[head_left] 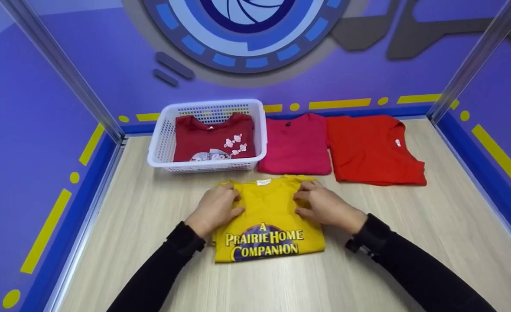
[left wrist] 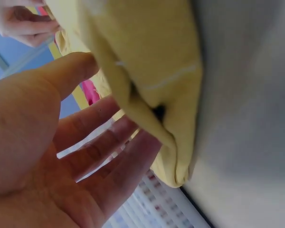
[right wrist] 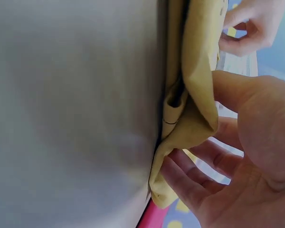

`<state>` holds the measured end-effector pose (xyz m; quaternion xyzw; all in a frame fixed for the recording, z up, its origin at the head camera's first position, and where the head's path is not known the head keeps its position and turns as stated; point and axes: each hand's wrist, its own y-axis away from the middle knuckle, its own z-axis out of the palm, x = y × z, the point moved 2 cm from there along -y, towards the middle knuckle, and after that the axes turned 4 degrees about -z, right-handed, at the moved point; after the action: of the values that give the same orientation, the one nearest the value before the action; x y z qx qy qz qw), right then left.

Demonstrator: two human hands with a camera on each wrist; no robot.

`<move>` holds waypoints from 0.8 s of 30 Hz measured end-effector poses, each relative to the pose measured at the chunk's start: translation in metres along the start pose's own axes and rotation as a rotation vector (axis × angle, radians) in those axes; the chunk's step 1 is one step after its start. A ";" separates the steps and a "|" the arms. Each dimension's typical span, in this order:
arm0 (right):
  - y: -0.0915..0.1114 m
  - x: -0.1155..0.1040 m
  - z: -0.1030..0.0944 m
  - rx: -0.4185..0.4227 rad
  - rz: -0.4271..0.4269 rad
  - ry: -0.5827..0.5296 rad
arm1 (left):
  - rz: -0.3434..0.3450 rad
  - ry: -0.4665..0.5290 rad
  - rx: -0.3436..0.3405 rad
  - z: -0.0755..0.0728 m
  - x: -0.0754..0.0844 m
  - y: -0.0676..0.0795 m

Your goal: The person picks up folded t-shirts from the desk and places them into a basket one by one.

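Observation:
A folded yellow T-shirt (head_left: 266, 208) with "A Prairie Home Companion" lettering lies flat on the table, its collar towards the basket. My left hand (head_left: 216, 208) rests on its left side near the collar, fingers loosely bent and touching the cloth. On the opposite side my right hand (head_left: 327, 206) touches the shirt in the same way. In the left wrist view the thumb and fingers of the left hand (left wrist: 85, 142) lie along the layered yellow edge (left wrist: 156, 85). The right wrist view has fingertips of the right hand (right wrist: 228, 142) against the folded side (right wrist: 194, 109).
Behind the yellow shirt stands a white plastic basket (head_left: 153, 151) with a folded dark red shirt (head_left: 203, 141) in it. Right of it lie a folded pink shirt (head_left: 296, 147) and a folded red-orange shirt (head_left: 368, 149). Purple panels (head_left: 108, 56) enclose the table.

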<state>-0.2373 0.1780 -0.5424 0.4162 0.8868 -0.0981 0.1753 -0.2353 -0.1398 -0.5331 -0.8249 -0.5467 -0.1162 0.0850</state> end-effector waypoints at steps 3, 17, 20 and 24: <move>0.010 0.011 -0.006 0.001 0.021 -0.014 | 0.042 0.016 0.005 0.004 0.011 -0.003; 0.031 0.037 -0.024 -0.029 0.098 -0.073 | 0.118 0.137 -0.100 0.004 0.031 -0.001; 0.024 0.037 -0.032 0.011 0.110 -0.067 | 0.049 0.190 -0.108 -0.006 0.027 -0.008; 0.012 0.039 -0.042 0.118 0.149 0.027 | -0.070 0.185 -0.024 -0.016 0.014 -0.020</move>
<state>-0.2611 0.2264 -0.5199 0.4920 0.8482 -0.1313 0.1456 -0.2503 -0.1239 -0.5132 -0.7919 -0.5637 -0.2013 0.1208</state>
